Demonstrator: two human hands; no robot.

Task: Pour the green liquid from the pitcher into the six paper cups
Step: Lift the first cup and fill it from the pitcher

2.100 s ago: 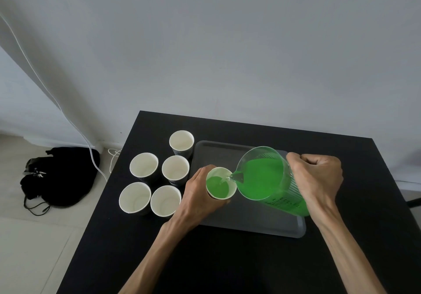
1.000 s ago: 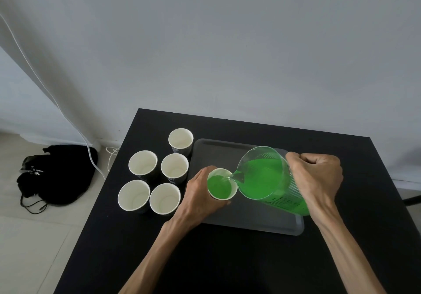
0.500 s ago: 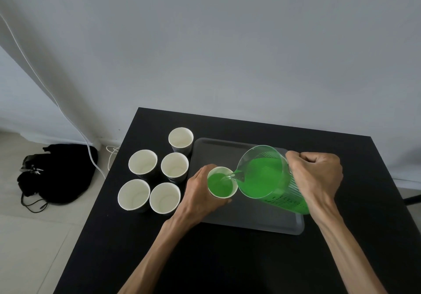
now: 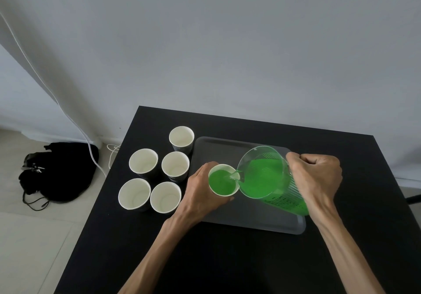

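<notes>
My right hand (image 4: 315, 180) grips the handle of a clear pitcher (image 4: 266, 175) of green liquid, tilted left with its spout over a paper cup (image 4: 222, 183). Green liquid runs from the spout into that cup, which is nearly full. My left hand (image 4: 198, 193) wraps around the cup from the left, above the grey tray (image 4: 250, 221). Several white paper cups with nothing in them stand left of the tray, among them a far cup (image 4: 181, 137) and a near-left cup (image 4: 134, 194).
The black table (image 4: 227, 259) ends at its left edge close to the cups. On the floor to the left lies a black bag (image 4: 59, 170) with a white cable (image 4: 68, 116) running down the wall.
The green level in the held cup has risen steadily. Both hands and the pitcher have stayed almost where they were.
</notes>
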